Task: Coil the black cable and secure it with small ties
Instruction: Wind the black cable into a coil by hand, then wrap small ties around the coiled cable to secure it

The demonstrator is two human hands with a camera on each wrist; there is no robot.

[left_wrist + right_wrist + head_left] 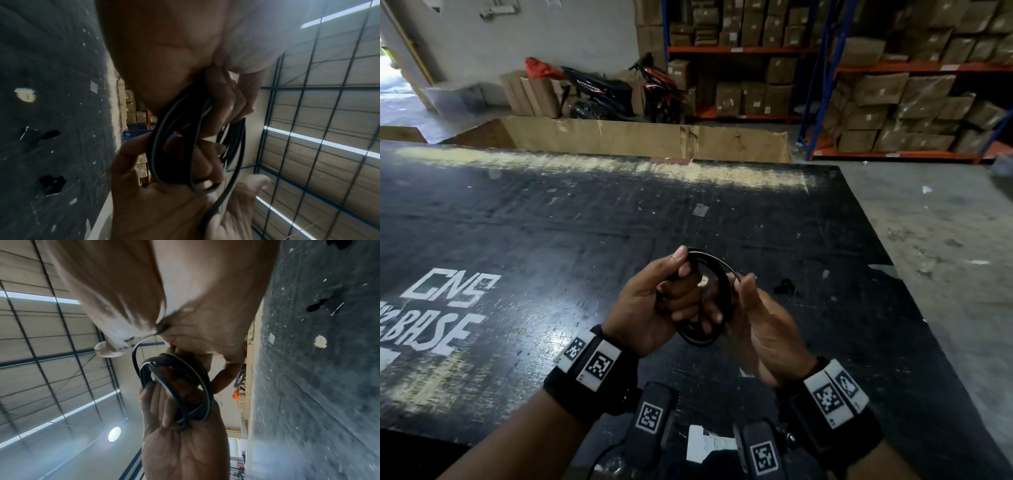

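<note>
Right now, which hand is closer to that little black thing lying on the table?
Right. The right hand is just beside the little black thing; the left hand holds the cable coil farther away.

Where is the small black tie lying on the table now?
In the head view, the small black tie lies on the dark worn table, just right of the right hand, apart from the coiled black cable.

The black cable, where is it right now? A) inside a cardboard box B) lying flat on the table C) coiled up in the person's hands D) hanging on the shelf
C: the black cable is looped into a coil held above the dark table, the left hand gripping it and the right hand pinching one strand.
</note>
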